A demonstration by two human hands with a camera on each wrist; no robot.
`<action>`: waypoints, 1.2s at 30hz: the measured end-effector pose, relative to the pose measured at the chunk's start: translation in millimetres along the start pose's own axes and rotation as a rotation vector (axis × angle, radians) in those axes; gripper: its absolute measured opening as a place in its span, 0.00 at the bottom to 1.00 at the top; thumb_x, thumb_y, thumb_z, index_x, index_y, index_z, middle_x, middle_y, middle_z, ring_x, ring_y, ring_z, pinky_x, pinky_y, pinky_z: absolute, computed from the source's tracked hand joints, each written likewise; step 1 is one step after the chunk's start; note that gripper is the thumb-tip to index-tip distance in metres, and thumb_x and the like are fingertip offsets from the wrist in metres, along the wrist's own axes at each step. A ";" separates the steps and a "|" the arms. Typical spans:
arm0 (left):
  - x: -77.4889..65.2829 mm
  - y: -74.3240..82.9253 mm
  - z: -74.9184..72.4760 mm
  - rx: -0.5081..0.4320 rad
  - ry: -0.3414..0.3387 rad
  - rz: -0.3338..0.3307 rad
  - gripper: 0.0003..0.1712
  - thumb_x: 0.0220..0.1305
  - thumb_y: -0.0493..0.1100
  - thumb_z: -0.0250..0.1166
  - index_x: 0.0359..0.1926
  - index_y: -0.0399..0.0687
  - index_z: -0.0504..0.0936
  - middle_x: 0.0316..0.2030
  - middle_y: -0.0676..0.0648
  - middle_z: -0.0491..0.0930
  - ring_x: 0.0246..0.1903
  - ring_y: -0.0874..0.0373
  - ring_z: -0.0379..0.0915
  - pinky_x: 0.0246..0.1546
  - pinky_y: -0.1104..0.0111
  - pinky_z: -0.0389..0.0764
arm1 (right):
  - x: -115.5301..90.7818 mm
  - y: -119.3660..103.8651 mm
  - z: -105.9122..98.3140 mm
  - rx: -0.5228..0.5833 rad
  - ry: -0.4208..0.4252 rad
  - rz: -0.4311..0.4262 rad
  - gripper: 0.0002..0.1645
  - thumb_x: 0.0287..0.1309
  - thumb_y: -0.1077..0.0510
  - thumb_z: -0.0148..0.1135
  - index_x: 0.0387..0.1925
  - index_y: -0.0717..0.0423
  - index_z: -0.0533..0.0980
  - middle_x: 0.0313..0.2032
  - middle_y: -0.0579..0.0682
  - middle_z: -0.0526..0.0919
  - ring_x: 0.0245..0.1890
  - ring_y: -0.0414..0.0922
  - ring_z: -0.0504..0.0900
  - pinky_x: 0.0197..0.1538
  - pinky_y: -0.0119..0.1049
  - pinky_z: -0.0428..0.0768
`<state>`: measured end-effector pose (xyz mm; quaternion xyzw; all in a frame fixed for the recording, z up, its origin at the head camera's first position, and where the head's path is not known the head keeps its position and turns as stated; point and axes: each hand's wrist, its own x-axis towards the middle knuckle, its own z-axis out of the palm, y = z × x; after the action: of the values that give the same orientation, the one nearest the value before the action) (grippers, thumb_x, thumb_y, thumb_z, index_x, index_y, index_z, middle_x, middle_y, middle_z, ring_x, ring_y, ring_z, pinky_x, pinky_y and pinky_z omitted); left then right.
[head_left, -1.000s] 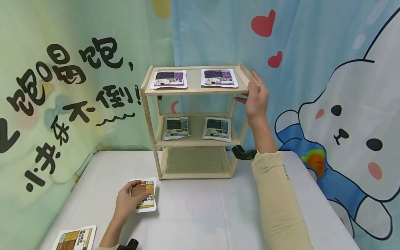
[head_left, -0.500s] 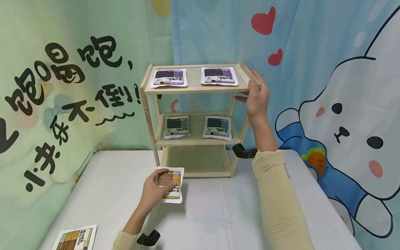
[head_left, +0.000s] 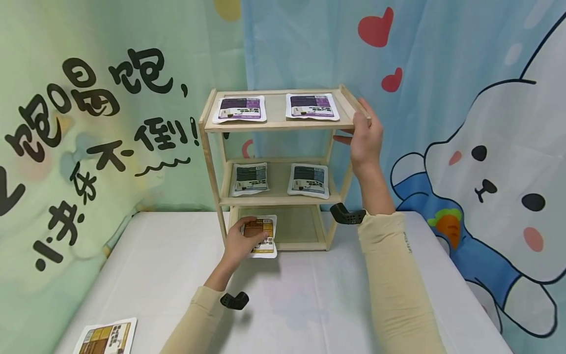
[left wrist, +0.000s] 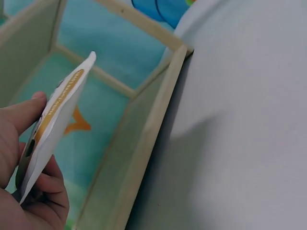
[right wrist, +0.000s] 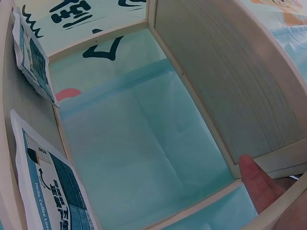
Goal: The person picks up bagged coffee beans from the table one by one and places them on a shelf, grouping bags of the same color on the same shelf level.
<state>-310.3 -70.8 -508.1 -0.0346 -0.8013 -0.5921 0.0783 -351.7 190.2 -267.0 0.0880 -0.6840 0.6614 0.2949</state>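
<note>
One brown-and-yellow packet [head_left: 106, 337] lies on the surface [head_left: 327, 305], far left; my left grip [head_left: 240, 242] pinches a matching pouch [head_left: 268, 237] near the bottom shelf [head_left: 299, 226] of the wooden rack [head_left: 276, 201]; my right grip [head_left: 368, 146] holds the top shelf [head_left: 276, 109] at its right end.

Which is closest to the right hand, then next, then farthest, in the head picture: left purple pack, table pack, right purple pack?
1. Right purple pack: top shelf, right.
2. Left purple pack: top shelf, left.
3. Table pack: front left.
</note>
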 end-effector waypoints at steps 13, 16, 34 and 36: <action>37.7 -19.8 11.0 -0.017 0.049 -0.089 0.30 0.54 0.45 0.75 0.57 0.44 0.77 0.61 0.39 0.70 0.62 0.43 0.62 0.61 0.50 0.63 | 0.0 0.4 -2.6 0.006 0.006 0.010 0.32 0.70 0.52 0.38 0.72 0.54 0.59 0.60 0.57 0.70 0.43 0.49 0.82 0.35 0.31 0.81; 42.0 -23.9 11.7 -0.032 0.056 -0.109 0.30 0.54 0.44 0.75 0.57 0.43 0.76 0.60 0.38 0.70 0.61 0.44 0.64 0.60 0.51 0.64 | -0.5 1.2 -3.8 -0.003 0.003 0.005 0.32 0.70 0.51 0.38 0.73 0.54 0.59 0.60 0.58 0.71 0.42 0.49 0.81 0.36 0.31 0.81; 51.5 -39.5 11.3 -0.002 0.024 -0.104 0.29 0.55 0.40 0.73 0.58 0.40 0.75 0.60 0.36 0.69 0.60 0.43 0.64 0.60 0.52 0.65 | -0.3 1.1 -3.5 0.007 -0.011 -0.004 0.31 0.71 0.52 0.39 0.72 0.55 0.59 0.59 0.58 0.71 0.43 0.50 0.81 0.36 0.32 0.81; 51.1 -38.5 10.9 0.013 0.018 -0.084 0.29 0.55 0.40 0.73 0.58 0.40 0.75 0.59 0.35 0.69 0.60 0.42 0.64 0.60 0.51 0.65 | -0.1 1.2 -3.3 0.014 -0.007 -0.004 0.31 0.70 0.52 0.39 0.72 0.54 0.59 0.59 0.58 0.72 0.43 0.49 0.82 0.36 0.32 0.81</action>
<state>-367.3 -73.7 -539.0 0.0050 -0.8051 -0.5900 0.0609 -351.2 193.5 -268.2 0.0936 -0.6803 0.6652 0.2932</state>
